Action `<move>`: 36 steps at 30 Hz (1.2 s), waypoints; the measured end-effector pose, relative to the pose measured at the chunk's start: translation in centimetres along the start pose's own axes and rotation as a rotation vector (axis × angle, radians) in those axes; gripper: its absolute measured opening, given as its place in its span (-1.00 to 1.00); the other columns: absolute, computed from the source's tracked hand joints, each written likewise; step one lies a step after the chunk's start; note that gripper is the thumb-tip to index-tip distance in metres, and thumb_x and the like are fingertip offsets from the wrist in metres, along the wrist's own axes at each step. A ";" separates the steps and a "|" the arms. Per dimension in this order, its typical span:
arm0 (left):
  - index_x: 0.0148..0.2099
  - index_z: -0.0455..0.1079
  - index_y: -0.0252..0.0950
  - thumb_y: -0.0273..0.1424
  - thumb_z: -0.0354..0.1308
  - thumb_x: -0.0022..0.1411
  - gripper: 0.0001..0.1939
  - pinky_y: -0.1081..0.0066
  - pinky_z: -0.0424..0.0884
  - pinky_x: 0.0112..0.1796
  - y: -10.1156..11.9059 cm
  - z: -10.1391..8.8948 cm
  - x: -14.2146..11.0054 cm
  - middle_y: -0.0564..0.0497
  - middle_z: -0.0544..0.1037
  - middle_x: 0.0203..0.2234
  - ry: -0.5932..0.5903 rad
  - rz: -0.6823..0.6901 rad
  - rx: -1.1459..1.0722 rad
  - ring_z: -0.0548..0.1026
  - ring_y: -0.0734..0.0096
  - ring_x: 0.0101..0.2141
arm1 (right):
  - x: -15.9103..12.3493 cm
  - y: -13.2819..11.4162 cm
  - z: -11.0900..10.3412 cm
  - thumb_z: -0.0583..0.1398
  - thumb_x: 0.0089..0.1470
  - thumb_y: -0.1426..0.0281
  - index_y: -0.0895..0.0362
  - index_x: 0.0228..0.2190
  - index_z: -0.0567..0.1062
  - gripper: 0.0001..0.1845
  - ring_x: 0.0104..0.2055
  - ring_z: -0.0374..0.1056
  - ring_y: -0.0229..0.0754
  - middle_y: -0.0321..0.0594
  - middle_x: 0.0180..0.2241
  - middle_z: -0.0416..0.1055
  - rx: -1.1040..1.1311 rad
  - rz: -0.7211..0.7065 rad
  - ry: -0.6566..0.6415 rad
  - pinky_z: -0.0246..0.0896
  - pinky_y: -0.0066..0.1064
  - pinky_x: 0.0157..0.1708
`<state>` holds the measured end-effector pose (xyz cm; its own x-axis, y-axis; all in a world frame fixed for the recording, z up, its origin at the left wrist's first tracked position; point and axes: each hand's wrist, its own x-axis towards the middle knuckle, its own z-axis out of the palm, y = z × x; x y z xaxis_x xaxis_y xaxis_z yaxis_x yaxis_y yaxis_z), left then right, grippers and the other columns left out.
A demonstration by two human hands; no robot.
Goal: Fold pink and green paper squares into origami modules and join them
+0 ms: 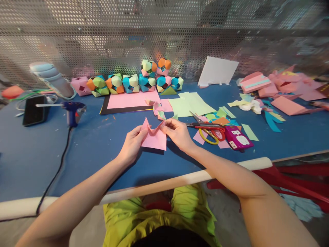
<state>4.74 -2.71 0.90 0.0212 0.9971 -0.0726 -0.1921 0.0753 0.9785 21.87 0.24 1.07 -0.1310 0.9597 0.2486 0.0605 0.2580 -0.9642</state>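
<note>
A pink sheet of paper (155, 140) with a crease along its top is held up above the blue table. My left hand (133, 142) pinches its left side between thumb and fingers. My right hand (179, 133) grips the upper right corner the same way. Between the hands the top edge bends down into a dip. Just beyond them lie curled pink and green paper pieces (160, 111). To the right of my right hand, scissors with red and yellow handles (209, 135) rest on paper scraps.
Folded paper balls (131, 84) line the back, some stacked. A glue gun (73, 111), a phone (35, 110) and a tumbler (52, 79) stand left. Pale green sheets (191, 104), a purple case (238, 138) and pink folded paper (259, 82) lie right. A padded edge (156, 187) runs in front.
</note>
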 end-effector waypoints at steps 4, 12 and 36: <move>-0.27 0.53 -0.34 -0.18 0.28 0.05 -0.68 0.46 0.29 -0.40 0.0 0.1 -0.2 0.00 0.57 -0.43 -0.011 -0.042 0.026 0.44 0.41 -0.46 | 0.1 -0.1 -0.2 0.26 -0.02 0.16 0.12 -0.50 0.43 -0.72 -0.53 0.10 -0.32 -0.35 -0.59 0.24 0.005 -0.001 0.016 0.01 -0.41 -0.51; -0.31 0.53 -0.34 -0.15 0.28 0.03 -0.67 0.45 0.31 -0.40 0.1 0.2 -0.3 -0.02 0.57 -0.42 -0.030 -0.049 0.052 0.44 0.39 -0.45 | 0.0 -0.1 -0.1 0.28 -0.06 0.15 0.13 -0.49 0.44 -0.71 -0.50 0.14 -0.30 -0.33 -0.55 0.28 0.040 0.010 -0.001 0.04 -0.40 -0.48; -0.27 0.47 -0.37 -0.47 0.34 -0.18 -0.68 0.43 0.35 -0.42 0.9 0.4 -0.2 0.00 0.58 -0.46 0.012 -0.125 -0.114 0.48 0.40 -0.49 | 0.0 -0.4 -0.3 0.29 -0.16 0.29 0.12 -0.47 0.40 -0.79 -0.55 0.07 -0.34 -0.43 -0.62 0.22 0.111 0.148 -0.040 -0.06 -0.41 -0.47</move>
<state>4.94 -2.83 1.90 0.0401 0.9798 -0.1959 -0.2990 0.1988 0.9333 22.13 0.19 1.54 -0.1683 0.9805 0.1014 -0.0276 0.0982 -0.9948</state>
